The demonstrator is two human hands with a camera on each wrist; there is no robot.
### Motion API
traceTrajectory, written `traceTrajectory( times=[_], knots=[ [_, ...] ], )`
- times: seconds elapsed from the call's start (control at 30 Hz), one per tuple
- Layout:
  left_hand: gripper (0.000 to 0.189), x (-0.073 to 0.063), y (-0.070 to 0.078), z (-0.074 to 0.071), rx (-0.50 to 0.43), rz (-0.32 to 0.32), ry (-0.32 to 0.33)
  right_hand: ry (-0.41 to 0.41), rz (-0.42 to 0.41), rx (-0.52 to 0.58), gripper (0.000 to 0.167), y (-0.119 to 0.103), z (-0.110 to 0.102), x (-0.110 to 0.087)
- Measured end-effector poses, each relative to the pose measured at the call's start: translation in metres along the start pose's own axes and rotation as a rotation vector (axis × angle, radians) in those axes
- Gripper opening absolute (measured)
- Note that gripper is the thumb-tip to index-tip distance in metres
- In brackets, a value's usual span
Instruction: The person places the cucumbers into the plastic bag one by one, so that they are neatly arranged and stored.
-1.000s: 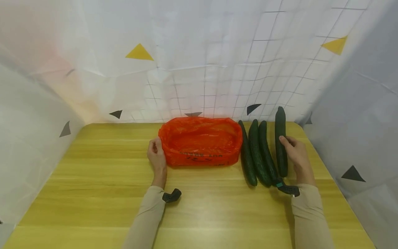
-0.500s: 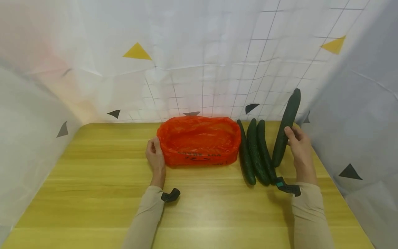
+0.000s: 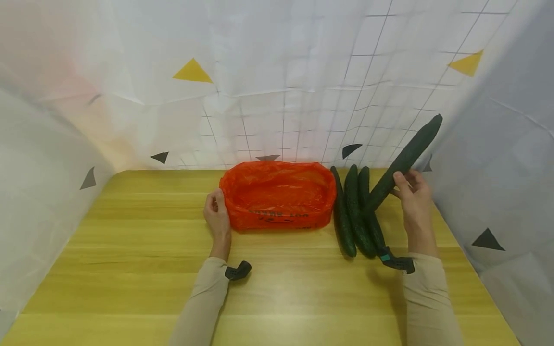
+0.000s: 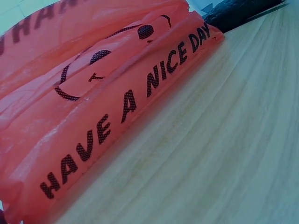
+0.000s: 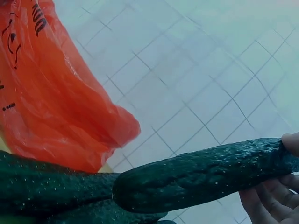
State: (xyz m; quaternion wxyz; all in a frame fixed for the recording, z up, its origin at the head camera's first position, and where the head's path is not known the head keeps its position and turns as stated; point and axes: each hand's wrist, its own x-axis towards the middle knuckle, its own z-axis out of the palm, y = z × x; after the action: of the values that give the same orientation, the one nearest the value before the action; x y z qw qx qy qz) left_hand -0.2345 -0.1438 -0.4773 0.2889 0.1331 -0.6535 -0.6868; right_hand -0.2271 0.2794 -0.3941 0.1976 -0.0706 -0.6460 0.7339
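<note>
My right hand (image 3: 416,194) grips a long dark green cucumber (image 3: 407,158) around its middle, thumb on the near side. It is raised and tilted, its upper end to the far right and its lower end overlapping the row of cucumbers in the head view. In the right wrist view the held cucumber (image 5: 196,177) spans the lower right, with fingers (image 5: 271,200) beneath it. My left hand (image 3: 218,216) pinches the left side of an orange-red plastic bag (image 3: 277,222), which stands with its mouth spread wide. The left wrist view shows the bag's printed front (image 4: 117,88).
Three cucumbers lie side by side right of the bag: one beside it (image 3: 344,216), a middle one (image 3: 357,211) and a right one (image 3: 375,230) partly covered. They rest on a wooden table (image 3: 303,288). White sheeting (image 3: 277,72) encloses its back and sides.
My right hand has lifted the cucumber off the table and tilted it, its top swinging right and its lower end left over the others. The left hand and bag have stayed put.
</note>
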Motion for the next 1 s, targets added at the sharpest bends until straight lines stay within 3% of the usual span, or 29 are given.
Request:
traceTrajectory(
  times=[0.23,0.63,1.0],
  knots=[
    [0.027,-0.009,0.021,0.001,-0.013,0.025,-0.001,-0.001,-0.075,0.063,0.031,-0.003,0.009,-0.003],
    [0.031,-0.006,0.024,-0.001,-0.011,0.025,-0.009,-0.049,-0.199,0.197,0.029,-0.015,0.028,-0.010],
    [0.031,-0.008,0.022,-0.001,0.006,0.016,-0.010,-0.073,-0.212,0.232,0.028,-0.017,0.035,-0.016]
  ],
)
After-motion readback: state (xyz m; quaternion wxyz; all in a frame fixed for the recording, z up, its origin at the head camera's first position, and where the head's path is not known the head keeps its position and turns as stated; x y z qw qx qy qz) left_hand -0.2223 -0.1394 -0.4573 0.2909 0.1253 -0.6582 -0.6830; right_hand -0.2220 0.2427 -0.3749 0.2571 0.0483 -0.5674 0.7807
